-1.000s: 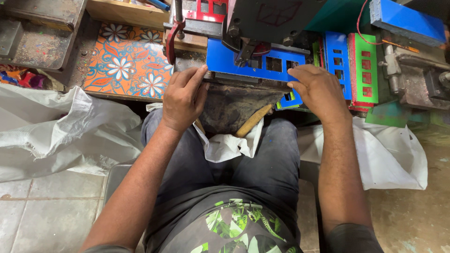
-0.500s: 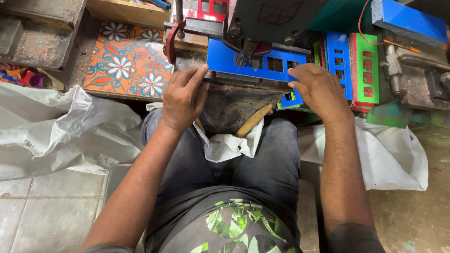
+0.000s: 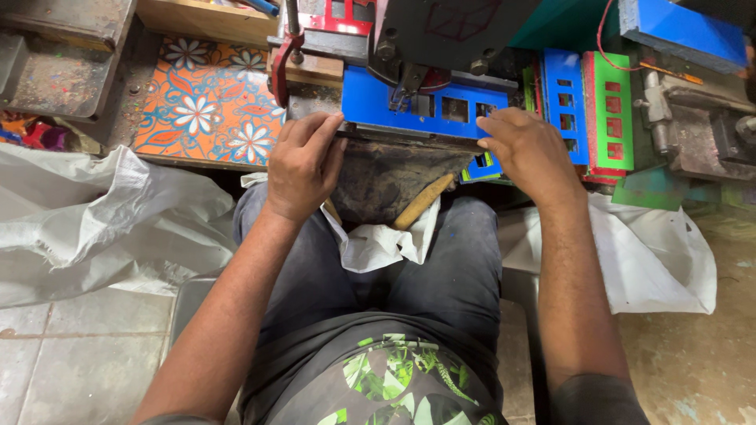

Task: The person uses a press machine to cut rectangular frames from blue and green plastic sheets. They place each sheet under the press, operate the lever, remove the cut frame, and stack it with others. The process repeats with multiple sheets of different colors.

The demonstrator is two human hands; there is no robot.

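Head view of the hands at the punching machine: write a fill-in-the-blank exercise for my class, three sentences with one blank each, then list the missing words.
1. Both hands, the left hand and the right hand, press on a flat sheet coloured ____.
2. The board with white flowers beside the left hand has a background coloured ____.
3. The crumpled cloth on the person's lap is coloured ____.

Missing words: blue; orange; white

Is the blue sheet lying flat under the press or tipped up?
Flat: the blue sheet lies level on the bed, left hand and right hand pressing its ends.
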